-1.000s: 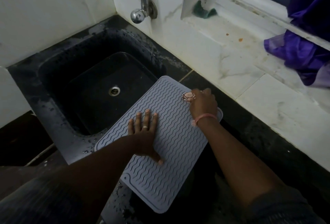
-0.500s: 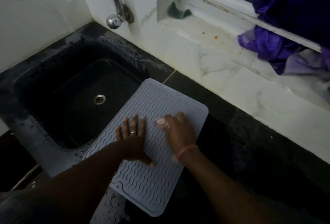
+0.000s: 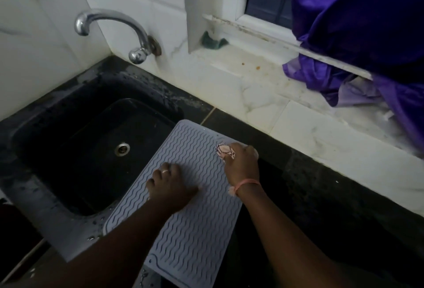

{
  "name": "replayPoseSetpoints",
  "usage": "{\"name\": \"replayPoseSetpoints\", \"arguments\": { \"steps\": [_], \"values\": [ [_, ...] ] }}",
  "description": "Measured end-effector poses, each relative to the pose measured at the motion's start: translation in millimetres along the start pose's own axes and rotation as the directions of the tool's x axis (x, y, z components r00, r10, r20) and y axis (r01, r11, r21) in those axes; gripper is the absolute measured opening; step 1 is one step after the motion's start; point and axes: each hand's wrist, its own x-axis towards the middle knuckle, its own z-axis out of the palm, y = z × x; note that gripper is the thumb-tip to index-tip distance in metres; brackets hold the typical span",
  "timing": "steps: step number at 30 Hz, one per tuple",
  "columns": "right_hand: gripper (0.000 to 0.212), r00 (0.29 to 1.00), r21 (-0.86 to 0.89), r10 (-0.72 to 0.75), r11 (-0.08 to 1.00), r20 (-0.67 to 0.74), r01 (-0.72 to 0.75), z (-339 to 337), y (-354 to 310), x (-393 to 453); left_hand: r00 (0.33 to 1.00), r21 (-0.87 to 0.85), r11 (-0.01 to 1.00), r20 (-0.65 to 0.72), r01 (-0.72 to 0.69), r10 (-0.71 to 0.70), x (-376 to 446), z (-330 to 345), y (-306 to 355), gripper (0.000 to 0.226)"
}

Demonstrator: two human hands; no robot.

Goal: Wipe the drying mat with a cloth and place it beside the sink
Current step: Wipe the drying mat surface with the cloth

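One drying mat (image 3: 183, 214): grey, rectangular, wavy ribbing, rounded corners; lies on the dark bench (image 3: 309, 186), its left edge overhanging the rim of the one black sink (image 3: 57, 207). One cloth (image 3: 223, 151): small, pale, bunched. Two hands: left hand (image 3: 171, 186) rests on the mat mid-surface, fingers loosely bent, holding nothing; right hand (image 3: 242, 165) has its grip closed around the cloth at the mat's far right corner. One chrome tap (image 3: 128, 28). One purple fabric (image 3: 358, 35) at the window.

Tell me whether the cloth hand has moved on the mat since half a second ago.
Yes. The right hand with the cloth has gone from the middle of the drying mat to its far right corner, away from the sink.
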Motion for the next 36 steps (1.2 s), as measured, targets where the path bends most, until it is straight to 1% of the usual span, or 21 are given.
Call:
{"name": "replayPoseSetpoints", "arguments": {
  "steps": [2,5,8,11,14,17,19,20,23,25,27,30,31,33,36],
  "values": [
    [0.033,1.000,0.005,0.007,1.000,0.010,-0.007,1,-6,-2,0.991,0.001,0.999,-0.130,0.044,-0.044,7,-4,11,0.102],
    [0.034,1.000,0.002,-0.008,1.000,-0.018,0.009,3,-19,-2,0.981,0.031,0.999,-0.192,0.013,-0.006,19,-9,14,0.084],
    [0.030,0.998,-0.026,-0.061,0.998,-0.027,0.061,9,-34,7,0.967,0.014,1.000,-0.254,-0.025,0.027,37,-18,7,0.065],
    [0.029,0.996,-0.037,-0.084,0.996,0.037,0.085,15,-53,21,0.944,-0.044,0.997,-0.325,-0.066,0.048,61,-31,2,0.053],
    [0.034,0.994,-0.059,-0.108,0.992,0.031,0.110,24,-72,40,0.914,-0.098,0.990,-0.403,-0.102,0.055,90,-37,6,0.050],
    [0.041,0.994,-0.098,-0.103,0.990,0.020,0.105,36,-90,60,0.903,-0.231,0.972,-0.426,-0.039,-0.065,125,-41,14,0.039],
    [0.042,0.999,-0.118,-0.048,0.992,-0.007,0.047,44,-98,73,0.889,-0.316,0.949,-0.438,-0.012,-0.134,140,-40,16,0.029],
    [0.042,0.999,-0.105,-0.002,0.994,-0.040,-0.002,46,-100,78,0.873,-0.345,0.938,-0.466,-0.028,-0.145,143,-37,16,0.027],
    [0.045,0.981,-0.047,0.145,0.987,-0.129,-0.152,55,-90,79,0.828,-0.406,0.899,-0.552,-0.166,-0.097,135,-22,17,0.031],
    [0.047,0.971,-0.023,0.153,0.987,-0.182,-0.160,61,-75,63,0.807,-0.416,0.874,-0.588,-0.252,-0.047,126,-16,15,0.037],
    [0.047,0.961,-0.058,0.142,0.985,-0.239,-0.160,66,-58,46,0.795,-0.405,0.856,-0.606,-0.322,0.013,129,-13,13,0.041],
    [0.049,0.949,-0.110,0.161,0.974,-0.269,-0.197,62,-40,34,0.844,-0.475,0.823,-0.537,-0.312,0.010,125,-13,18,0.056],
    [0.049,0.943,-0.111,0.177,0.970,-0.282,-0.216,61,-37,34,0.855,-0.474,0.824,-0.519,-0.309,0.023,123,-13,21,0.060],
    [0.048,0.931,-0.095,0.204,0.966,-0.302,-0.242,58,-35,37,0.851,-0.385,0.864,-0.518,-0.325,0.089,121,-11,23,0.061],
    [0.048,0.940,-0.034,0.209,0.974,-0.271,-0.226,55,-41,48,0.831,-0.229,0.914,-0.529,-0.335,0.172,128,-11,17,0.058]
  ]
}}
